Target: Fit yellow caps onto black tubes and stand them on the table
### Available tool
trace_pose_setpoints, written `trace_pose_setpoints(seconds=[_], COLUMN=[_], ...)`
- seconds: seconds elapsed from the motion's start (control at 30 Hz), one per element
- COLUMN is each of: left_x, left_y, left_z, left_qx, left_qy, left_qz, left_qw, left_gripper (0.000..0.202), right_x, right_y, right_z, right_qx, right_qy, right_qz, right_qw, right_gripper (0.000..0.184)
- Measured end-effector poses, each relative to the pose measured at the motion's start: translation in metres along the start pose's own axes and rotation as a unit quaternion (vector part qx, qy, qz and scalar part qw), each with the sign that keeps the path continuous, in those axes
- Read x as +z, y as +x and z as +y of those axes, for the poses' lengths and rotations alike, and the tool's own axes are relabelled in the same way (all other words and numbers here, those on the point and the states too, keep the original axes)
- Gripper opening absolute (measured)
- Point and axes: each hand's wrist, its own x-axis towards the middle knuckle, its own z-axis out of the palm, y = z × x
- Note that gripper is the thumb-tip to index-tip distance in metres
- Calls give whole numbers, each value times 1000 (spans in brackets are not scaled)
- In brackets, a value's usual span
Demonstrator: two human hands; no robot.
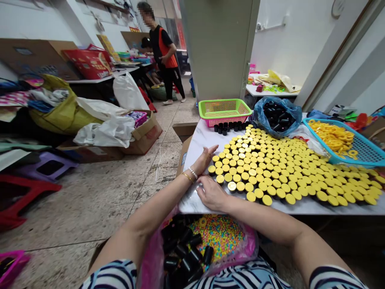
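My left hand (205, 160) is over the table's left edge, fingers stretched out beside the yellow-topped black pieces. A pearl bracelet (193, 172) and a thin gold bangle (188, 177) circle that wrist. Just below lies my right hand (213, 194), fingers loosely bent, thumb apart, with the fingertips close to my left wrist; whether they touch it I cannot tell. Neither hand shows anything held. Many short black cylinders with yellow round tops (264, 160) stand packed across the white table. Below the edge, a pink bag (252, 241) holds small coloured beads (221, 235) and black tubes (186, 253).
At the table's back stand a green and pink basket (225, 114), several black caps (224, 129) and a blue bag of black pieces (278, 116). A blue basket (368, 146) holds yellow rings (332, 136). A person (164, 52) stands beyond the boxes (146, 134) at left.
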Motion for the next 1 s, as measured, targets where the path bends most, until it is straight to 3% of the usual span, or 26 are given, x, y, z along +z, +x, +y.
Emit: trace_pose_setpoints(seconds=[0.17,0.37,0.53,0.73,1.0], left_x=[13,26,19,11,6], left_y=[12,40,55,71,96], left_z=[15,16,9,10,11], left_qx=[-22,-8,-14,-28,-19], left_qy=[71,96,61,46,132], left_qz=[-73,-57,-78,-94,-141], left_qw=[995,994,995,994,981], left_gripper=[78,73,86,81,87], right_x=[6,6,8,7,6], right_y=[5,14,24,39,52], right_z=[7,12,20,32,42], right_qx=[19,29,49,58,59], right_qy=[-23,-52,-75,-88,-111], right_qz=[-6,2,11,19,48], right_qw=[1000,998,996,994,991], right_gripper=[36,37,31,37,34])
